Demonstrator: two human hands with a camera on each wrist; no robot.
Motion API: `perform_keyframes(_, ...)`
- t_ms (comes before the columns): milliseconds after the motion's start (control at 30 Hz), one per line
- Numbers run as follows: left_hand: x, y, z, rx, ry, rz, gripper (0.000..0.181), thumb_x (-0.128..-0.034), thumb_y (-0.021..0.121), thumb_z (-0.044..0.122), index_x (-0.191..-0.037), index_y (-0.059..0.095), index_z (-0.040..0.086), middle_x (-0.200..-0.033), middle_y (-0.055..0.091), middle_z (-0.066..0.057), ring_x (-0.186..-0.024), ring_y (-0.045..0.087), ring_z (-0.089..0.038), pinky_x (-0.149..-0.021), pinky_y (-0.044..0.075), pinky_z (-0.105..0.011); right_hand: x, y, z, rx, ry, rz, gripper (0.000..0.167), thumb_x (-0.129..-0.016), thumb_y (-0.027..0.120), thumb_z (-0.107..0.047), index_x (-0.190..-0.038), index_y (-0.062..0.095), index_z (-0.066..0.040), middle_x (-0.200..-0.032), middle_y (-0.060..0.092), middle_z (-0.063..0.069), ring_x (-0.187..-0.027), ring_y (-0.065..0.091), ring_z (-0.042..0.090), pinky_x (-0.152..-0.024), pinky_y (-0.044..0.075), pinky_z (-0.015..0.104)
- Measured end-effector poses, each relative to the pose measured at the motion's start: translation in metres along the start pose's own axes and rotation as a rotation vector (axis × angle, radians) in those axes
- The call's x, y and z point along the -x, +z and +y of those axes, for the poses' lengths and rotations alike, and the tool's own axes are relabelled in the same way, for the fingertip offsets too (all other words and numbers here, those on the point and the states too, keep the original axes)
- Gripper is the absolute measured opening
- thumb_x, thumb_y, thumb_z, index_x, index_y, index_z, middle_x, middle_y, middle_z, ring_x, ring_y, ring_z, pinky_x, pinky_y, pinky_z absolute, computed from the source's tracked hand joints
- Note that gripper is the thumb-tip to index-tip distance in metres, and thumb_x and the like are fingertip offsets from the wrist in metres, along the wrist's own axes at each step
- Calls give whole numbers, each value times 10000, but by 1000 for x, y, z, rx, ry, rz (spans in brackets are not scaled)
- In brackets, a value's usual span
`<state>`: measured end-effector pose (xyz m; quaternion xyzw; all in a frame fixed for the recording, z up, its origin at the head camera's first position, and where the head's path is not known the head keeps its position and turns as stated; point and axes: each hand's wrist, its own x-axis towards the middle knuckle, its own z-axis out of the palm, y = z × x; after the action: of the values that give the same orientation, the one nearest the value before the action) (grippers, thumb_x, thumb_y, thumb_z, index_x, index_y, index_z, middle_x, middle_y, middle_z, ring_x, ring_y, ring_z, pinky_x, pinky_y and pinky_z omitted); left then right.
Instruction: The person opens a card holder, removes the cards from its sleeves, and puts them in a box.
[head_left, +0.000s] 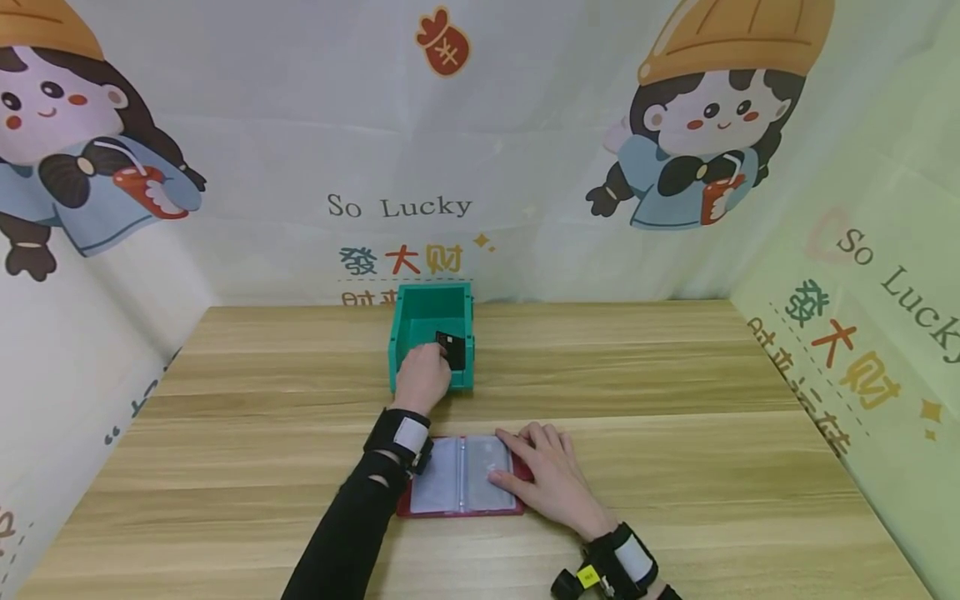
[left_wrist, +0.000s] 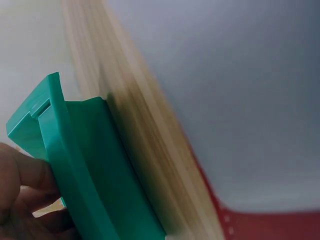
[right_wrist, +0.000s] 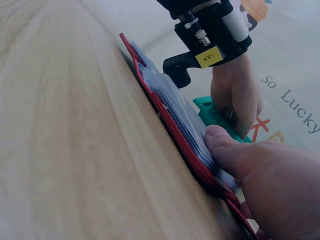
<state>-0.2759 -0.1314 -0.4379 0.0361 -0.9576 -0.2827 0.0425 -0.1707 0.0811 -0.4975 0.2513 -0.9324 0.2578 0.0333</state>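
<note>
A card holder (head_left: 437,498) with a red cover and clear plastic sleeves lies spread on the table. My right hand (head_left: 553,482) rests on its right side, thumb on the clear page (right_wrist: 197,137) and the other fingers extended over the upper right edge. Farther off, my left hand (head_left: 423,377) reaches into a green bin (head_left: 435,293) and pinches a black card (head_left: 454,353) by its left part. The left wrist view shows the curled thumb and fingers (left_wrist: 32,175) beside the bin's wall, with the card out of sight there.
The wooden table (head_left: 660,367) meets a printed backdrop (head_left: 540,167) close behind the bin. Printed sheets also stand along the left and right sides. Each wrist wears a black strap with a camera; the right one (head_left: 611,567) sits near the table's front.
</note>
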Motion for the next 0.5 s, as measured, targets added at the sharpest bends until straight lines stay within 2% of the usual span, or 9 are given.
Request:
perform_keyframes(133, 2, 0, 0, -89, 57, 21, 253, -978, 488, 63, -890, 707, -29, -950, 710, -230, -922, 690, -395, -775, 552, -516, 0, 0, 0, -2, -1, 2, 609, -901, 691, -493, -1410, 592, -174, -1073, 534, -4, -974, 378, 146, -841, 236, 325)
perform_keyframes(300, 3, 1, 1, -140, 74, 28, 331, -993, 484, 103, -703, 622, 25, -840, 696, -212, -836, 694, -389, -698, 548, -507, 0, -1, 0, -4, -1, -1, 610, -904, 685, -496, -1413, 589, -174, -1070, 531, -5, -971, 374, 146, -842, 235, 327)
perform_keyframes(400, 3, 2, 1, -150, 70, 14, 393, -1014, 464, 144, -651, 578, 46, -775, 664, -190, -774, 676, -363, -657, 533, -484, 0, 0, 0, -3, -4, 2, 607, -905, 684, -494, -1411, 591, -172, -1064, 527, -8, -965, 370, 144, -842, 235, 328)
perform_keyframes(500, 4, 3, 3, -161, 58, -1, 415, -1034, 440, 188, -714, 638, 11, -827, 678, -215, -819, 677, -390, -710, 538, -508, 0, 0, 0, -6, -9, 11, 602, -903, 689, -490, -1405, 597, -170, -1058, 525, -11, -954, 366, 140, -841, 234, 328)
